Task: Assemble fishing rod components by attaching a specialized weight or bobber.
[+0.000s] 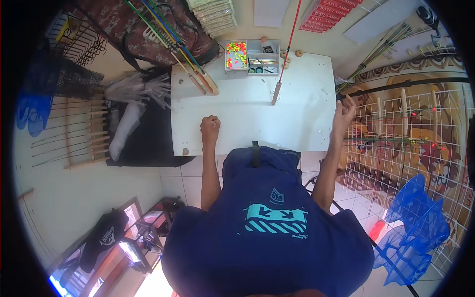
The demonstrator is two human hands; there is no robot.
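Observation:
My left hand is closed above the front left part of the white table. Its fingers are curled together, and anything between them is too small to make out. At the table's right edge my right hand is raised with its fingers bent and apart, and I see nothing held in it. Between the two hands, farther back, a thin red fishing rod stands up from its light brown handle. Neither hand touches it.
A compartment box with bright fishing beads sits at the table's back, beside small round wooden pieces. Several rods with wooden handles lean at the back left. A camouflage bag stands behind; a white wire grid flanks the right.

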